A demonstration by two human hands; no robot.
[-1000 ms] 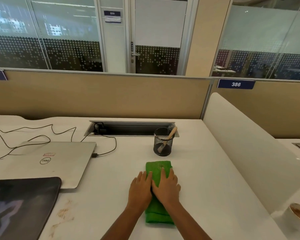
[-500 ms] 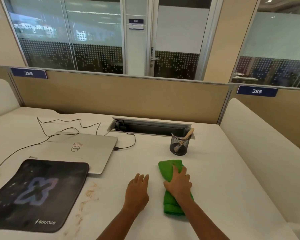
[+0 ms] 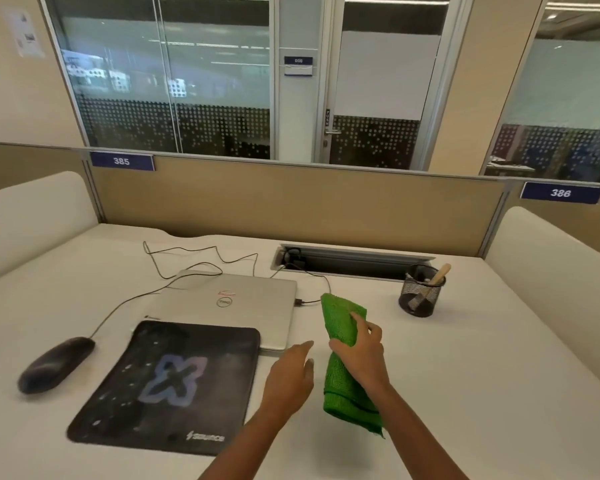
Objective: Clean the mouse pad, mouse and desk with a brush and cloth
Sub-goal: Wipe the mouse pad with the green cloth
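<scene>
Head view: looks like the cloth-wipe step is starting up, my read only. R hand is gripping the folded green cloth round its middle, fingers + thumb wrapping it tight. Cloth's top end is poking up toward the laptop corner and its bottom end is hanging by the wrist. It seems to be riding just above the desk, can't confirm contact.

L hand is hovering palm-down just beside the mouse pad right edge, fingers straight-ish and spread, holding nothing. Can't tell if it's touching the surface.

Locations:
- The pad is lying front-left, and its far edge seems to be overlapping the laptop's front edge.
- The mouse is sitting left of the pad, apart from it, with its cable trailing back.
- The brush is standing in the black mesh cup far right, well apart from both hands, not in play.

Next move, imo: R hand is needing to swing the cloth left onto the pad or the bare desk beside it. The cloth is bunched as a roll, so flattening it would give more wiping area. L hand is sitting well placed to pin the pad so it's not sliding under the stroke. Going for the brush means freeing a hand first.
</scene>
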